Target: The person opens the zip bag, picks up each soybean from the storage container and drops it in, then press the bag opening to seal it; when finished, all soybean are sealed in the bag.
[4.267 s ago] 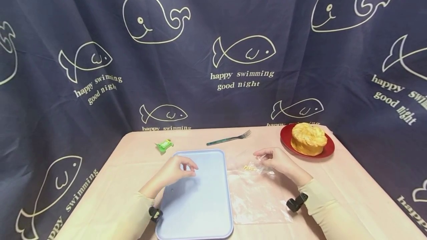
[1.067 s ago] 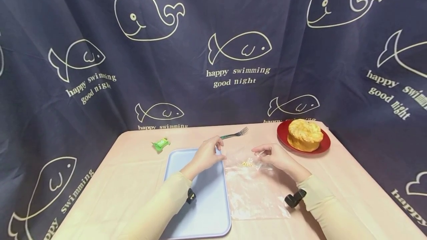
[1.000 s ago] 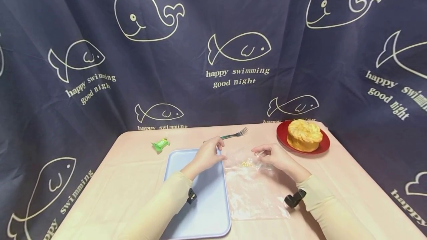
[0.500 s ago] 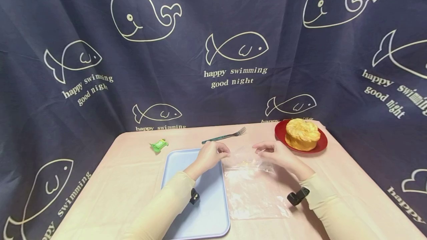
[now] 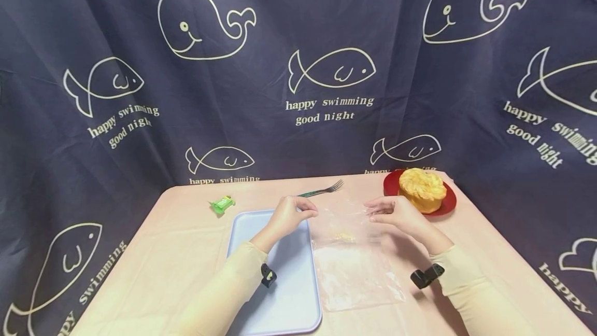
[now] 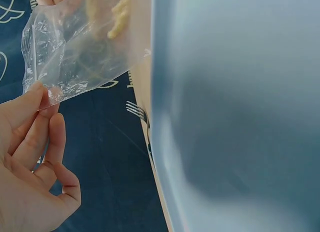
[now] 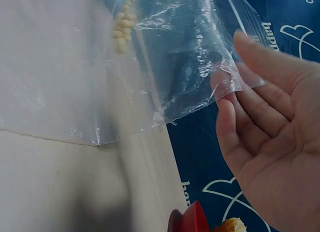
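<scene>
A clear zip-lock bag (image 5: pixel 359 274) hangs between the hands, its lower part spread on the table to the right of the blue tray (image 5: pixel 294 274). Several small, round, pale yellow beans (image 7: pixel 124 29) are gathered in a fold across it. My left hand (image 5: pixel 286 217), above the tray's far right corner, pinches one top corner of the bag between thumb and index finger. On the other side my right hand (image 5: pixel 398 217) holds the opposite top corner, thumb in front and fingers behind the film. The zip strip runs along the raised edge between them.
Beyond the left hand lies a fork (image 5: pixel 326 189), its handle partly covered. A green wrapped snack (image 5: pixel 222 204) sits at the back left. Back right, a red plate (image 5: pixel 450 204) bears a round golden bread (image 5: pixel 422 188). A dark patterned curtain (image 5: pixel 261 92) stands behind the table.
The left hand has moved from over the tray to the bag's left top corner and taken hold of it. The bag's top edge is now lifted and stretched as the right hand shifts slightly right.
</scene>
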Demonstrator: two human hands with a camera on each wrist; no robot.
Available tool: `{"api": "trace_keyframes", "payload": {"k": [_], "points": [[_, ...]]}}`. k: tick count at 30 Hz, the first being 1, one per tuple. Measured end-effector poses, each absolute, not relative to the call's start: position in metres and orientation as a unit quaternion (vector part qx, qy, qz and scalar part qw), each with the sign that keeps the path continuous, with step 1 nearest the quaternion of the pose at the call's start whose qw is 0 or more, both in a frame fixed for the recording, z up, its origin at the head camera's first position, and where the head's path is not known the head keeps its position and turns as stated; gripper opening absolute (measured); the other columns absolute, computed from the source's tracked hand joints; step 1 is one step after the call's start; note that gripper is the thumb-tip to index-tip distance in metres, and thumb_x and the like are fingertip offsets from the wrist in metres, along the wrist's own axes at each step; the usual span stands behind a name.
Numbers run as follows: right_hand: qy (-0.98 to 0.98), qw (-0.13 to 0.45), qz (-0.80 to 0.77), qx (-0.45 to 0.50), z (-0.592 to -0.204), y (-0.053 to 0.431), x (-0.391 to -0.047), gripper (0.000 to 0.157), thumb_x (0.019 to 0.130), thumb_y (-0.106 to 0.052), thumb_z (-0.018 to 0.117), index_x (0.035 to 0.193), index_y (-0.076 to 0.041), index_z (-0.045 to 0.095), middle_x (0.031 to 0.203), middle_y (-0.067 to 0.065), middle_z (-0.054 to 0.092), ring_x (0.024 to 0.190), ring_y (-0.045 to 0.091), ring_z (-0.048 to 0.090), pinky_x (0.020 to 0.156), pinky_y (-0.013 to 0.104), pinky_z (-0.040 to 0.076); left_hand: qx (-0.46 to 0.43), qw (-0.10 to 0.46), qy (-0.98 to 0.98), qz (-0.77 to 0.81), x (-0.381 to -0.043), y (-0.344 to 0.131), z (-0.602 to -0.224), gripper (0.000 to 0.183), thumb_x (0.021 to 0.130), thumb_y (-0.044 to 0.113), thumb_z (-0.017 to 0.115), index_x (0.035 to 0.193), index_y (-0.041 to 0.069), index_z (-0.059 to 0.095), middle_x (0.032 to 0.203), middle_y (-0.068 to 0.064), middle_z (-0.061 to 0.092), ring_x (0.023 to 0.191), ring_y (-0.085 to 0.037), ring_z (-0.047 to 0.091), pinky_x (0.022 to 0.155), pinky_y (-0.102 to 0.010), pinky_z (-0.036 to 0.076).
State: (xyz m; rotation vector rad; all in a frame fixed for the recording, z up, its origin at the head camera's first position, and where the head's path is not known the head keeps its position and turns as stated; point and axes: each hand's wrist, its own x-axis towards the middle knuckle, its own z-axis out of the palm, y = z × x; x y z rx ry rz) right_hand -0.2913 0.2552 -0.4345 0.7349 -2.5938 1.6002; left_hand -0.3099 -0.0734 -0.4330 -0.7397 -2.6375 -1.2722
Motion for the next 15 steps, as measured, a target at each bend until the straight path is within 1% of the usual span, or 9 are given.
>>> {"api": "trace_keyframes", "payload": {"k": [2,4,8,11,15], "points": [[-0.836,0.016,0.503,0.219,-0.4335,0.2547,-0.2904,0.032,0.086,-0.004,0.081,0.115,0.007,0.072,0.104,0.017,0.076,0.092,0.01,0.073,0.08,0.022,0.055,-0.241,0.059,-0.871,-0.425,-0.3095,-0.0733,-0.4325,0.005,0.089,0.021,0.08,0.088,0.016,0.079,0.083,0.012,0.073,0.084,-0.009,0.065,0.079,-0.033,0.053],[-0.837,0.025,0.504,0.21,-0.4315,0.2544,-0.2898,0.027,0.086,-0.004,0.081,0.11,0.006,0.074,0.1,0.014,0.076,0.088,0.008,0.073,0.08,0.022,0.056,-0.239,0.06,-0.87,-0.427,-0.3092,-0.0735,-0.4315,0.005,0.089,0.021,0.08,0.088,0.016,0.079,0.084,0.012,0.074,0.085,-0.01,0.065,0.079,-0.033,0.053],[-0.834,0.035,0.512,0.201,-0.4274,0.2545,-0.2865,0.021,0.085,-0.001,0.081,0.103,0.007,0.074,0.095,0.016,0.076,0.082,0.008,0.073,0.077,0.022,0.056,-0.231,0.061,-0.871,-0.43,-0.3084,-0.0742,-0.4299,0.005,0.089,0.021,0.081,0.087,0.017,0.079,0.083,0.011,0.074,0.085,-0.011,0.066,0.078,-0.034,0.053],[-0.832,0.035,0.519,0.193,-0.4261,0.2555,-0.2845,0.02,0.085,0.001,0.08,0.102,0.009,0.073,0.093,0.017,0.076,0.08,0.007,0.072,0.076,0.021,0.055,-0.225,0.054,-0.871,-0.433,-0.3073,-0.0754,-0.4295,0.005,0.089,0.021,0.08,0.087,0.017,0.079,0.082,0.011,0.073,0.086,-0.011,0.066,0.079,-0.035,0.054],[-0.831,0.033,0.523,0.188,-0.4258,0.2563,-0.2837,0.019,0.086,0.0,0.08,0.101,0.008,0.074,0.087,0.015,0.076,0.076,0.009,0.071,0.077,0.018,0.053,-0.222,0.049,-0.87,-0.437,-0.3056,-0.0776,-0.4296,0.005,0.09,0.02,0.079,0.087,0.017,0.079,0.08,0.012,0.073,0.085,-0.011,0.065,0.077,-0.035,0.054]]}}
